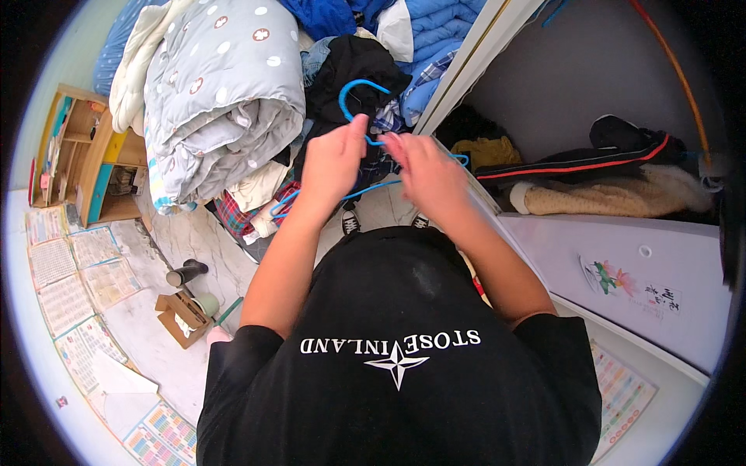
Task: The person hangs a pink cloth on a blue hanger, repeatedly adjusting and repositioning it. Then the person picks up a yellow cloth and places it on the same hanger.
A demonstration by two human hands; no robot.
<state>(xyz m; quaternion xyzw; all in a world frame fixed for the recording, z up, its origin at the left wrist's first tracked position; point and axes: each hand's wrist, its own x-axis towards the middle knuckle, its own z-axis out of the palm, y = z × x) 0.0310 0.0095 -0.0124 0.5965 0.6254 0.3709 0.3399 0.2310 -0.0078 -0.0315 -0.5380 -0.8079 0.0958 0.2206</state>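
A blue clothes hanger [342,100] is held up in front of my chest, its hook pointing away from me. My left hand [333,163] grips it near the neck, thumb extended. Just across the neck, my right hand [430,172] pinches it, somewhat blurred. The hanger's lower bar passes beneath both wrists, and its looped ends stick out on either side. No garment shows on it. Beyond my hands lies a heap of dark clothes [355,73]. My palms are hidden.
A rolled grey quilt [233,76] lies at the far left, beside blue bedding [434,29]. On the right, an open wardrobe [548,64] holds clothes, including black trousers [571,166]. A wooden shelf unit [93,157], a cardboard box [182,323] and a dark boot-like object [186,272] are at left.
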